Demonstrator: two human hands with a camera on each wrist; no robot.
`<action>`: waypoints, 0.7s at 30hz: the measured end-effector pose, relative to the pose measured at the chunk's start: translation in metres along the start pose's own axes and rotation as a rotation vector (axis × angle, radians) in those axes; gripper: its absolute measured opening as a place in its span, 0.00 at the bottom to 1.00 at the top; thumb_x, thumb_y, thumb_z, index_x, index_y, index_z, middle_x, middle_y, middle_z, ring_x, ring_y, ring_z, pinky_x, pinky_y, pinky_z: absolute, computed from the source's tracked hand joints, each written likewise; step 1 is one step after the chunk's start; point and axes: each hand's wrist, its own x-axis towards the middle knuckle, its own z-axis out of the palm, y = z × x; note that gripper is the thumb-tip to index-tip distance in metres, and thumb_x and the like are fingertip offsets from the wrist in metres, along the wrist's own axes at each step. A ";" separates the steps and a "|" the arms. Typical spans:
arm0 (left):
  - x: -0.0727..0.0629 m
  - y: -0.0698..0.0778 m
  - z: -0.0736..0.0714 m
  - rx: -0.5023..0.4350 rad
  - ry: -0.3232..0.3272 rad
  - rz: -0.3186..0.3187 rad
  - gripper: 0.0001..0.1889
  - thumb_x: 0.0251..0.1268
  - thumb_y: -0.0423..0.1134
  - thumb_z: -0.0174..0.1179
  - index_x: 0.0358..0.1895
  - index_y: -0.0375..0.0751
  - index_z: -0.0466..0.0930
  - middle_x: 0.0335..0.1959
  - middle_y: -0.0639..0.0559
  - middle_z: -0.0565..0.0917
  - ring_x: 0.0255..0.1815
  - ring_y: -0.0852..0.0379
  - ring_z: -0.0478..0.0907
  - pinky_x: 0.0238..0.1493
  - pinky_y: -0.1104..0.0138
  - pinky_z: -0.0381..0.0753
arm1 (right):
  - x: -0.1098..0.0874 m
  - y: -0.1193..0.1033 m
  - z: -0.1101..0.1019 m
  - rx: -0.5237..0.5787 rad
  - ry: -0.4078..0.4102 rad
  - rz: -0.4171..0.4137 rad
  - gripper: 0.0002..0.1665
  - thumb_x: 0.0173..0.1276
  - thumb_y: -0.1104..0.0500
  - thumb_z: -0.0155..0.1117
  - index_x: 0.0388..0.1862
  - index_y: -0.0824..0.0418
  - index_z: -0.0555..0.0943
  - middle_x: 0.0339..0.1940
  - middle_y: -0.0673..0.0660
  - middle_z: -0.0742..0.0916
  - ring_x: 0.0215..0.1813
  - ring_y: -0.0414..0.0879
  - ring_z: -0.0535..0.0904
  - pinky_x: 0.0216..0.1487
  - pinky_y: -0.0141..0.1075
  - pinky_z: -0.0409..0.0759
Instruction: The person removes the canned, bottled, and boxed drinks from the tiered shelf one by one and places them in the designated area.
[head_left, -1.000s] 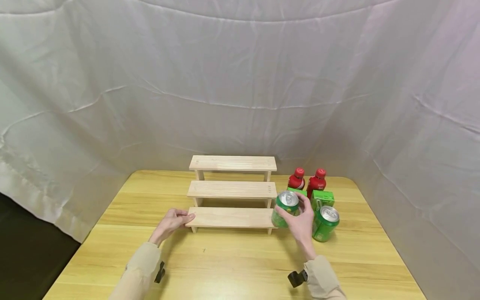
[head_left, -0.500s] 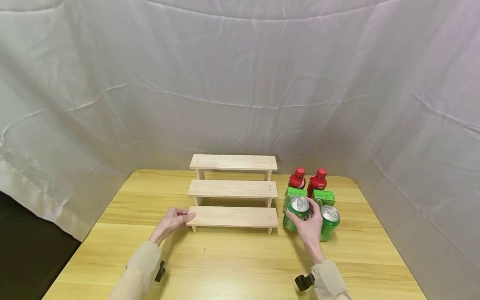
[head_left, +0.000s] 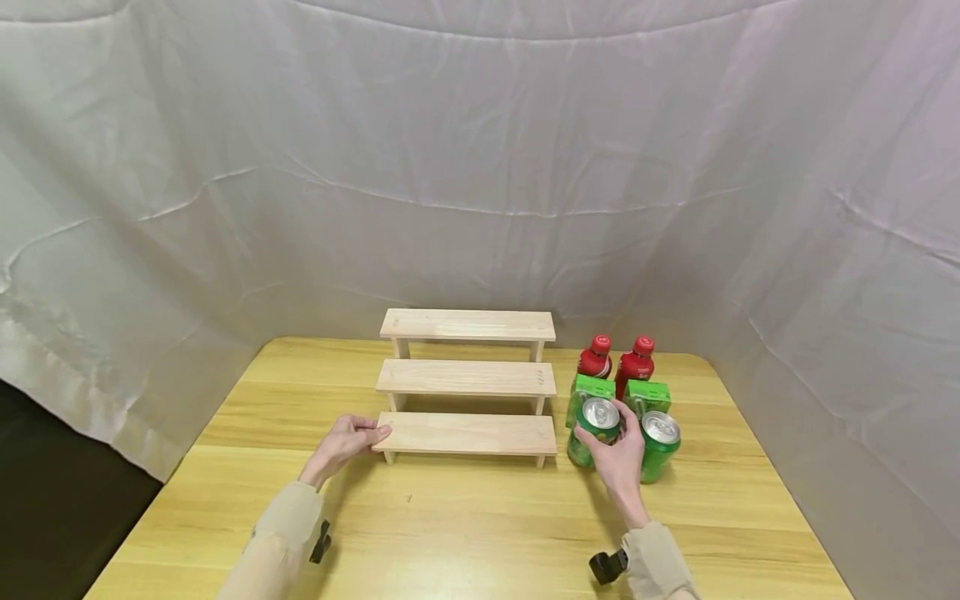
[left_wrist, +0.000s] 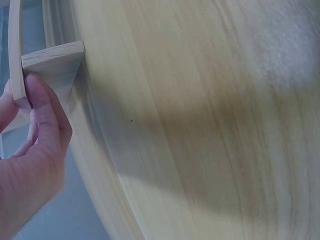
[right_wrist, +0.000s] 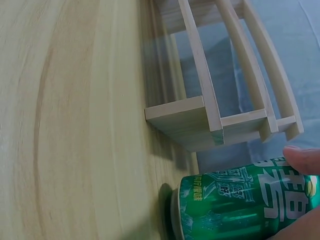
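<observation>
A three-step wooden rack stands on the wooden table. My left hand pinches the left end of its lowest board, thumb above and fingers below; the left wrist view shows the board between them. To the right of the rack, my right hand grips a green soda can upright, thumb on one side and fingers on the other. In the right wrist view, the can's base is at the tabletop, beside the rack's end; I cannot tell whether it touches.
Close to the right hand stands a second green can. Behind the cans are two green drink cartons, one left and one right. Two red bottles stand at the back. A pale curtain surrounds the table.
My right hand has carried the can right, away from the lowest board's right end, and lowered it in front of the left carton. My left hand keeps its hold on the board.
</observation>
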 end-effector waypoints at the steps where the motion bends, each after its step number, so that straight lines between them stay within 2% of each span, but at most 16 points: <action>1: 0.000 0.000 0.000 0.002 0.002 -0.001 0.20 0.74 0.38 0.59 0.53 0.18 0.75 0.41 0.44 0.84 0.41 0.57 0.81 0.58 0.54 0.84 | 0.000 0.000 0.000 -0.007 0.000 0.000 0.45 0.54 0.73 0.76 0.70 0.70 0.66 0.66 0.72 0.77 0.68 0.60 0.73 0.55 0.14 0.66; 16: 0.001 0.001 0.000 0.007 0.011 -0.004 0.22 0.74 0.38 0.59 0.55 0.16 0.72 0.43 0.41 0.84 0.42 0.55 0.80 0.58 0.51 0.83 | 0.000 0.005 -0.002 -0.064 0.004 0.011 0.43 0.56 0.72 0.75 0.70 0.70 0.66 0.67 0.71 0.77 0.67 0.60 0.73 0.53 0.17 0.67; 18: 0.001 0.001 0.001 0.001 0.010 -0.005 0.21 0.73 0.38 0.59 0.54 0.17 0.73 0.41 0.42 0.84 0.41 0.56 0.80 0.56 0.53 0.84 | 0.000 0.005 -0.002 -0.081 0.006 0.009 0.43 0.56 0.71 0.75 0.70 0.70 0.66 0.67 0.71 0.77 0.67 0.61 0.74 0.58 0.23 0.70; 21: 0.001 0.001 0.003 -0.005 0.007 -0.006 0.20 0.73 0.38 0.59 0.52 0.18 0.75 0.39 0.44 0.84 0.39 0.57 0.80 0.55 0.55 0.84 | 0.000 0.006 -0.003 -0.103 0.003 0.006 0.44 0.56 0.71 0.74 0.70 0.70 0.66 0.67 0.72 0.76 0.68 0.63 0.73 0.67 0.39 0.73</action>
